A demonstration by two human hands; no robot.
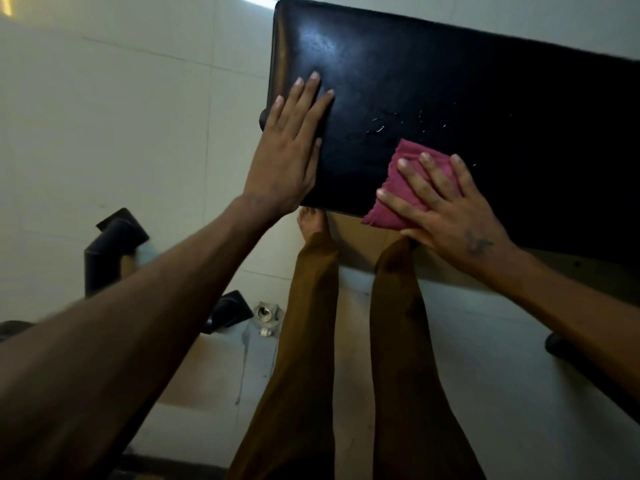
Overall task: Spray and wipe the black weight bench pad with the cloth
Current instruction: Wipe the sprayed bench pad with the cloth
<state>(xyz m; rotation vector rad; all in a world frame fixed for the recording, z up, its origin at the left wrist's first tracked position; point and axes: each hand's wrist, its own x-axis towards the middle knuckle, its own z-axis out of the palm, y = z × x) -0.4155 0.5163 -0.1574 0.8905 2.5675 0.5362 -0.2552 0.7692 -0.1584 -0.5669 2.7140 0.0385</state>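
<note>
The black weight bench pad (433, 81) fills the upper right of the head view, glossy, with small wet droplets near its middle. My left hand (287, 147) lies flat with straight fingers on the pad's left end. A folded pink cloth (398, 188) sits on the pad's near edge, partly hanging over it. My right hand (446, 206) presses flat on the cloth with spread fingers. No spray bottle shows.
Pale floor tiles (121, 116) spread out to the left. Black bench frame feet (114, 247) stand at lower left, with a small metal fitting (266, 315) beside them. My legs in brown trousers (311, 341) and a bare foot (311, 220) stand just before the pad.
</note>
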